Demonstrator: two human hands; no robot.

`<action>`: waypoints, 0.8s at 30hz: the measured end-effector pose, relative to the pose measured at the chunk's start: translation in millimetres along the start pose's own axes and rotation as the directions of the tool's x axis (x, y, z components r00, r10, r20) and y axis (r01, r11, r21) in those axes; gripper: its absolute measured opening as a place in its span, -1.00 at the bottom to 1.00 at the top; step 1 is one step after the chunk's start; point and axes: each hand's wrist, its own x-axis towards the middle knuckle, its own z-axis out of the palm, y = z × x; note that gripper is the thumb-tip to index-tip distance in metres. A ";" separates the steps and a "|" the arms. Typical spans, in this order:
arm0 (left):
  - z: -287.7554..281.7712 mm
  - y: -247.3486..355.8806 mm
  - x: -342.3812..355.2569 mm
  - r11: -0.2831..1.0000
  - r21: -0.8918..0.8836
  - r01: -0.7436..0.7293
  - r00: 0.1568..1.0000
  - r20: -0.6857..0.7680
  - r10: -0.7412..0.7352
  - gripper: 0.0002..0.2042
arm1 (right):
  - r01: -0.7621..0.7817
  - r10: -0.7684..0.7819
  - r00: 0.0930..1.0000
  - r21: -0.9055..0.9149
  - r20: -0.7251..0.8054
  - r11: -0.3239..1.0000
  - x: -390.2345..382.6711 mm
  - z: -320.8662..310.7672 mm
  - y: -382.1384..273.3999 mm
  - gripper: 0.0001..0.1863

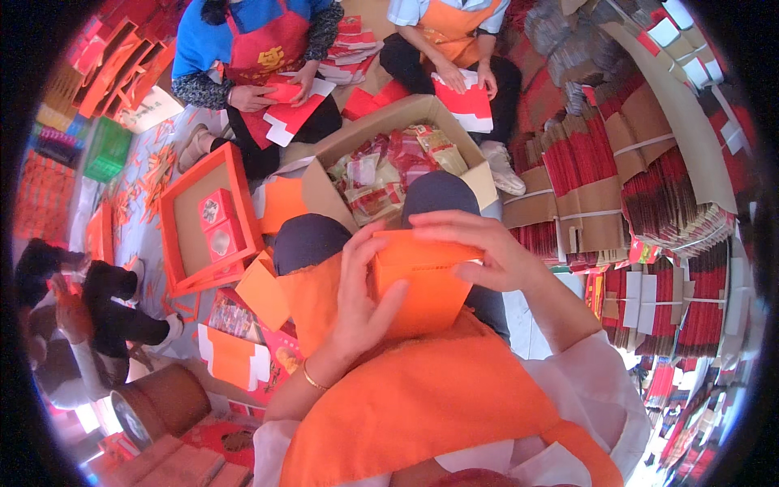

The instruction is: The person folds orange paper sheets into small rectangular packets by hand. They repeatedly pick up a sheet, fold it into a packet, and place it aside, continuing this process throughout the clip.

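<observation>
An orange paper box [423, 294] rests on my lap, against my orange apron, between both hands. My left hand [361, 299] grips its left side, the thumb lying over the front face. My right hand [480, 242] wraps round the top right edge, with fingers stretched along the upper rim. What the box holds, if anything, is hidden. Just beyond my knees stands an open cardboard carton [328, 203] full of small red and cream packets [398, 166]. Left of my knees, an orange sheet [263, 294] leans beside flat orange and white box blanks [231, 357].
An orange-rimmed tray [172, 235] with red boxes [217, 223] lies at the left. Two people opposite handle red and white card; another person [89, 325] sits at left. Bundled red card stacks [580, 174] line the right side. A brown drum [162, 402] stands lower left.
</observation>
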 end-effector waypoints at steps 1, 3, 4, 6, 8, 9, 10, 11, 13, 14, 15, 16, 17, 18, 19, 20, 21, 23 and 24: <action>0.2 -1.6 -0.9 1.000 -0.013 -0.005 1.000 -0.020 0.005 -0.48 | -0.010 0.015 0.998 0.079 -0.063 0.997 -2.7 1.2 4.3 -0.41; 1.2 -3.9 -2.0 0.999 -0.038 -0.014 0.998 -0.056 0.012 -0.51 | -0.014 0.060 0.981 0.237 -0.187 0.971 -9.0 3.4 12.5 -0.35; 1.6 -4.8 -2.7 0.999 -0.020 -0.027 0.997 -0.068 0.026 -0.53 | 0.003 0.035 0.984 0.212 -0.173 0.977 -10.6 7.9 13.7 -0.32; 1.5 -6.3 -4.3 0.999 0.017 -0.051 0.994 -0.093 0.052 -0.56 | 0.038 -0.014 0.990 0.165 -0.143 0.986 -10.7 23.8 11.3 -0.25; -2.3 -6.2 -2.3 0.998 0.036 -0.056 0.996 -0.066 0.058 -0.57 | 0.083 -0.061 0.988 0.160 -0.139 0.984 -12.0 27.9 10.0 -0.31; -3.6 -6.4 -1.8 0.997 0.049 -0.059 0.997 -0.056 0.062 -0.58 | 0.109 -0.095 0.988 0.111 -0.125 0.988 -10.9 27.1 10.6 -0.32; -3.6 -7.1 -1.9 0.998 0.017 -0.055 0.997 -0.059 0.056 -0.58 | 0.136 -0.129 0.986 0.062 -0.110 0.989 -9.9 27.0 10.4 -0.34; -3.6 -7.9 -2.1 0.999 -0.015 -0.051 0.997 -0.064 0.050 -0.57 | 0.116 -0.086 0.976 0.143 -0.202 0.983 -9.1 28.9 7.0 -0.35; -1.9 -9.0 -4.3 0.996 -0.087 -0.031 0.995 -0.094 0.023 -0.57 | 0.094 0.020 0.934 0.301 -0.356 0.949 -8.2 33.6 -2.7 -0.38; -0.9 -9.5 -6.4 0.992 -0.124 -0.015 0.993 -0.116 0.001 -0.56 | 0.075 -0.007 0.955 0.219 -0.296 0.973 -7.7 36.7 -3.1 -0.38; -0.5 -8.9 -9.4 0.987 -0.158 0.000 0.989 -0.146 -0.023 -0.56 | 0.066 -0.034 0.974 0.138 -0.225 0.988 -5.7 39.4 -3.6 -0.38; 0.0 -10.7 -13.9 0.980 -0.199 0.017 0.989 -0.138 -0.045 -0.57 | 0.068 -0.059 0.987 0.055 -0.148 0.996 -2.2 40.7 -3.6 -0.38; 0.7 -13.9 -19.7 0.971 -0.237 0.033 0.989 -0.135 -0.066 -0.57 | 0.116 -0.114 0.992 0.024 -0.062 0.993 -0.4 33.0 -0.3 -0.30; -1.2 -16.5 -25.2 0.963 -0.268 0.038 0.985 -0.152 -0.082 -0.58 | 0.051 -0.019 0.981 0.163 -0.192 0.985 2.1 34.8 0.1 -0.24; -4.2 -14.7 -27.1 0.975 -0.219 0.039 0.988 -0.135 -0.070 -0.56 | 0.006 0.093 0.951 0.319 -0.295 0.948 2.1 45.7 -1.2 -0.17; -5.4 -10.7 -26.0 0.985 -0.166 0.051 0.989 -0.125 -0.073 -0.55 | -0.009 0.153 0.938 0.418 -0.311 0.908 -0.3 54.0 0.4 -0.08; -5.3 -10.8 -25.3 0.992 -0.112 0.056 0.991 -0.114 -0.069 -0.53 | -0.011 0.207 0.920 0.507 -0.332 0.862 -4.0 62.8 3.1 0.01; 5.7 -19.1 -40.5 0.997 -0.011 0.081 0.987 -0.141 -0.081 -0.34 | -0.045 0.261 0.927 0.610 -0.270 0.791 -27.7 88.5 12.2 0.19; 10.7 -19.0 -46.7 0.988 -0.074 0.133 0.981 -0.130 -0.142 -0.25 | -0.178 0.386 0.903 0.656 -0.187 0.733 -30.1 93.6 1.6 0.24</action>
